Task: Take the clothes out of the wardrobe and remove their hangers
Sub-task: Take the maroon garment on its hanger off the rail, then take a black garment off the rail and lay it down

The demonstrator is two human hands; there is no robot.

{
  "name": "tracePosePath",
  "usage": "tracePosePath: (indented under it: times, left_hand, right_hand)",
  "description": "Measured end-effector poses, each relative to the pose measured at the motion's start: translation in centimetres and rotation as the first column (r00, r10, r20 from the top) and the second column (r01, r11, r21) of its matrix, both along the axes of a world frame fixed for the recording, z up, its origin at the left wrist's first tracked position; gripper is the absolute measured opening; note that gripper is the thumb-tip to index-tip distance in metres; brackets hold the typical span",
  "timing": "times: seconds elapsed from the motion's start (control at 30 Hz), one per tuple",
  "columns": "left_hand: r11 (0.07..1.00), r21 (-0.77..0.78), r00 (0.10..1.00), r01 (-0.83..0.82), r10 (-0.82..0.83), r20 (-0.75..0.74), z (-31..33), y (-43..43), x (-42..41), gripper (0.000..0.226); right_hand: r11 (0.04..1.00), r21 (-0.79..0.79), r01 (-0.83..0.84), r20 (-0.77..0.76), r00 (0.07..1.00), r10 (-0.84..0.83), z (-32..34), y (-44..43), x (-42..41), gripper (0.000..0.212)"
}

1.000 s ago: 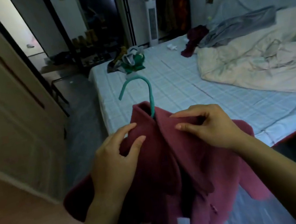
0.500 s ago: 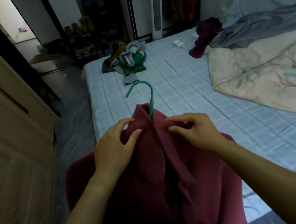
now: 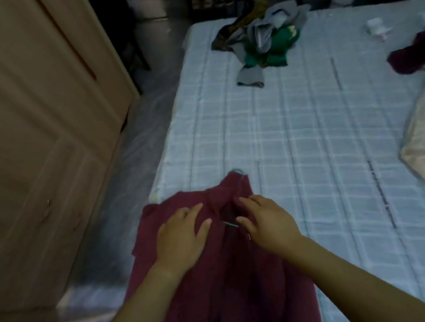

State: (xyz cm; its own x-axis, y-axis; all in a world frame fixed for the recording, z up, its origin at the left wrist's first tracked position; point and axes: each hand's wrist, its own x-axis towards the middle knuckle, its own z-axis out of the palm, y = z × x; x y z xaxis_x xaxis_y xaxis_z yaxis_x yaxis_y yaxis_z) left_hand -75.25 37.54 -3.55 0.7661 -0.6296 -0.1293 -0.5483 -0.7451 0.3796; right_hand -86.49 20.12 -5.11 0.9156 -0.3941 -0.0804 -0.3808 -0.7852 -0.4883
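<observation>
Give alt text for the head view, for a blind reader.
The left hand and right hand lie on a maroon coat spread over the near edge of a checked bed, a teal hanger showing past its collar. A clothes pile lies farther up; a wardrobe stands left.

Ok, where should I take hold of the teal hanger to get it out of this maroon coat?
Probably its hook, the one part poking out past the collar of the maroon coat, which lies flat on the bed. Come from the far, collar end and curl fingers of the right hand round the curve. Elsewhere only a sliver shows in the opening.
</observation>
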Motion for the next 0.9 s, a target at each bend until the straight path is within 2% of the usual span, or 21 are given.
tracePosePath:
  times: [0.17, 0.33, 0.43, 0.5, 0.63, 0.8, 0.9]
  left_hand:
    - [0.984, 0.055, 0.984, -0.170, 0.173, -0.053, -1.5, 4.8, -4.5, 0.067]
    - [0.935, 0.021, 0.932, -0.353, 0.353, -0.080, -0.5, 12.6, -8.6, 0.069]
    - [0.876, -0.003, 0.875, -0.482, 0.481, -0.058, 0.9, 17.7, -10.4, 0.062]
    - [0.840, -0.035, 0.840, -0.542, 0.542, -0.003, 1.8, 21.8, -11.5, 0.056]
    - [0.721, -0.060, 0.722, -0.690, 0.691, 0.005, 3.8, 31.8, -13.3, 0.063]
    - [0.610, -0.160, 0.593, -0.776, 0.792, 0.143, 7.1, 47.6, -15.7, 0.058]
    - [0.557, -0.195, 0.506, -0.807, 0.823, 0.257, 10.6, 57.4, -16.9, 0.058]
  right_hand:
    - [0.981, -0.074, -0.178, -0.027, 0.984, 0.177, -1.2, 3.9, -2.0, 0.056]
    - [0.938, -0.027, -0.346, -0.104, 0.934, 0.341, -0.4, 10.5, -3.0, 0.056]
    - [0.886, -0.006, -0.464, -0.074, 0.883, 0.463, 0.8, 15.7, -2.6, 0.054]
    - [0.835, 0.008, -0.551, -0.030, 0.834, 0.551, 1.9, 20.0, -1.8, 0.051]
    - [0.711, -0.014, -0.703, 0.046, 0.709, 0.703, 4.0, 30.4, 0.2, 0.048]
    - [0.579, -0.085, -0.811, 0.196, 0.556, 0.808, 7.4, 47.3, 1.7, 0.051]
    - [0.471, -0.121, -0.874, 0.297, 0.421, 0.857, 10.7, 58.1, 2.5, 0.054]
